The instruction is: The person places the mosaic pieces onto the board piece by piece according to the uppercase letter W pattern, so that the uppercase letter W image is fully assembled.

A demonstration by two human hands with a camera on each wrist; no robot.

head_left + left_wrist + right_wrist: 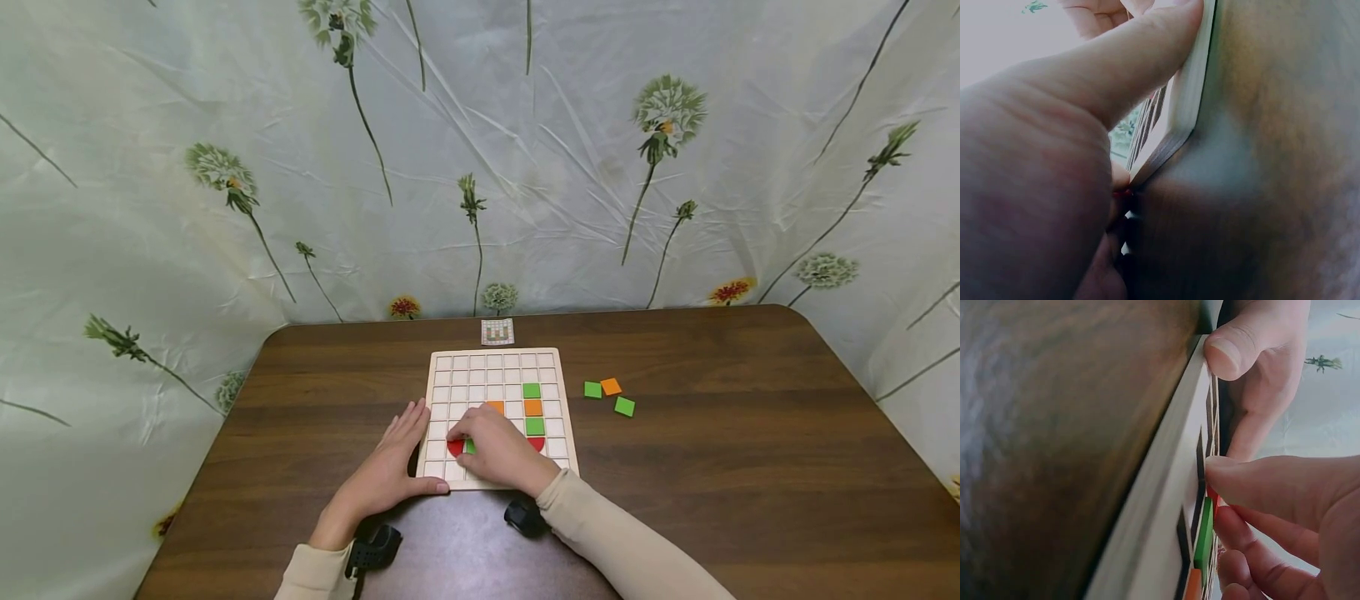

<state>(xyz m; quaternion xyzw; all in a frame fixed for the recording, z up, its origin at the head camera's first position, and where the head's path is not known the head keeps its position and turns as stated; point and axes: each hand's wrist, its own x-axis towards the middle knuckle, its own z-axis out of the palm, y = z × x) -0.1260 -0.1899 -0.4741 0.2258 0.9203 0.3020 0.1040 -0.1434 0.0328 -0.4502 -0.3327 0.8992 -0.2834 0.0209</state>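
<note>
A pale wooden grid board lies in the middle of the table. My left hand holds it steady, straight fingers along its left edge and thumb on the near left corner. Over the board's lower left, my right hand pinches a red quarter-round piece between thumb and fingertips, down at a square. Beside it in the right wrist view are a green tile and an orange tile. Farther right on the board, a column holds green tiles, an orange tile and a red piece. My right hand hides some squares.
Two loose green tiles and an orange tile lie on the table right of the board. A small patterned card is behind the board. A floral cloth hangs behind the brown wooden table.
</note>
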